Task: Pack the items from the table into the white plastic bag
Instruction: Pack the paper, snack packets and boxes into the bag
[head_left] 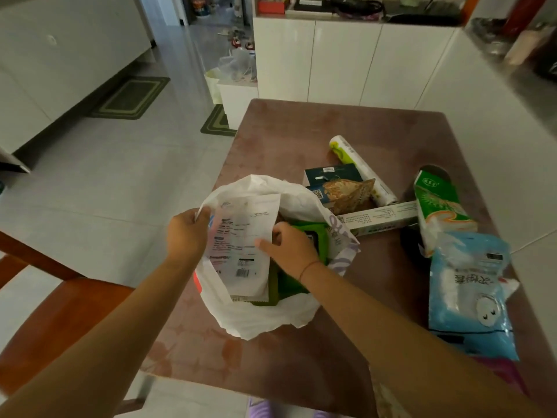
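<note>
White plastic bag [262,321] sits on the near-left part of the table [301,125], mouth up and open, slumped under its own weight. Judged to be thin, soft film: light, no stiffness, walls fold in unless the rim is held. Likely slick, and apt to tear on box corners. Best hold looks to be the rim or the handle loops, one hand keeping the mouth wide while the other feeds goods in flat. Left hand [188,233] does that now, fingers and thumb pinched on the bag's left rim and drawing it outward. Right hand [289,251] is in the mouth, knuckles bent over a green packet [315,236] lying inside. Its fingertips are hidden, so whether it clamps the packet or only presses it down cannot be told. Its thumb touches a paper receipt [244,248] standing against the inner left wall. Look of the bag: white, crumpled, partly see-through, with a red mark low on its left side. A purple-patterned flap [340,248] lies at its right edge, part of the bag or a separate thing, unclear. Not yet packed, all to the right of the bag and beyond it: a green-and-white roll [355,167], a dark box [331,173], a brown pouch [351,193] leaning on it, a long white carton [381,218], a green tissue pack [443,206], and a blue packet [470,294] near the table's right edge. Boxes probably go in flat, soft packs on top.
</note>
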The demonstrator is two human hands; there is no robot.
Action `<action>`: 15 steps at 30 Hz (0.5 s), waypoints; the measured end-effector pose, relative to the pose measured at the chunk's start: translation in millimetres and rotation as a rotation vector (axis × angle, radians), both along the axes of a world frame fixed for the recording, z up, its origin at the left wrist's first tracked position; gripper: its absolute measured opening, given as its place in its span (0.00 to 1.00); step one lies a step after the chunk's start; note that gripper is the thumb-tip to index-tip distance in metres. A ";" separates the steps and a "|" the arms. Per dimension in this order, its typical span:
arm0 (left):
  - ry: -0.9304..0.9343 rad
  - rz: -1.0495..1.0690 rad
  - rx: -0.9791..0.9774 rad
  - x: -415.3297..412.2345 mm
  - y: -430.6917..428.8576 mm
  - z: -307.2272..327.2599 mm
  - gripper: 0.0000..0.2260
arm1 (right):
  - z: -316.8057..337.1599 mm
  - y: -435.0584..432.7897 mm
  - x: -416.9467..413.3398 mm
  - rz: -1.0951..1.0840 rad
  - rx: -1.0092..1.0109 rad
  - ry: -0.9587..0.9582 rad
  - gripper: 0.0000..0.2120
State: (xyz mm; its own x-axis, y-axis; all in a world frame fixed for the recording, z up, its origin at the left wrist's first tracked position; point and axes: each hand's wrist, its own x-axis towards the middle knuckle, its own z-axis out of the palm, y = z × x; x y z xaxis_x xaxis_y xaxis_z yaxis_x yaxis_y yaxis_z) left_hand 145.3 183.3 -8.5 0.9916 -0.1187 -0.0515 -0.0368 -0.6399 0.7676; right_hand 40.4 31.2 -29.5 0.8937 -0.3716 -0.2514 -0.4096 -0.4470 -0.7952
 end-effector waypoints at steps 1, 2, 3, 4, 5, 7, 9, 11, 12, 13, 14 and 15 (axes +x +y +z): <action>-0.011 -0.004 0.011 -0.3 -0.2 -0.4 0.21 | 5.3 -13.6 -11.0 -0.015 0.015 -0.023 0.18; -0.027 -0.011 0.029 -0.8 -0.7 -0.8 0.21 | 8.8 -30.3 -24.4 -0.010 0.033 -0.032 0.19; -0.041 -0.019 0.049 -2.2 -1.3 -0.4 0.21 | 12.1 -47.4 -40.4 0.022 0.050 -0.020 0.20; -0.053 -0.027 0.067 -3.2 -1.8 -0.2 0.20 | 13.5 -64.5 -58.3 0.074 0.058 0.015 0.21; -0.065 -0.034 0.080 -4.2 -2.4 0.1 0.19 | 15.3 -79.1 -78.5 0.136 0.051 0.060 0.21; -0.087 -0.039 0.096 -5.7 -3.2 -0.7 0.17 | 13.3 -102.5 -120.9 0.253 -0.026 0.172 0.26; -0.098 -0.037 0.100 -6.3 -3.5 -3.1 0.19 | 8.8 -114.1 -161.6 0.364 -0.174 0.311 0.36; -0.090 -0.037 0.088 -6.8 -3.5 -5.8 0.20 | -1.1 -116.4 -196.8 0.480 -0.325 0.443 0.47; -0.082 -0.035 0.088 -7.5 -3.8 -6.5 0.21 | -7.8 -114.5 -212.6 0.547 -0.421 0.515 0.51; -0.077 -0.033 0.091 -8.6 -4.6 -6.3 0.21 | -12.6 -110.1 -227.2 0.619 -0.528 0.575 0.54; -0.075 -0.030 0.095 -9.4 -5.6 -6.2 0.20 | -18.0 -105.5 -239.9 0.682 -0.617 0.619 0.57; -0.076 -0.029 0.096 -10.7 -7.0 -5.4 0.20 | -22.4 -100.3 -250.9 0.724 -0.676 0.639 0.58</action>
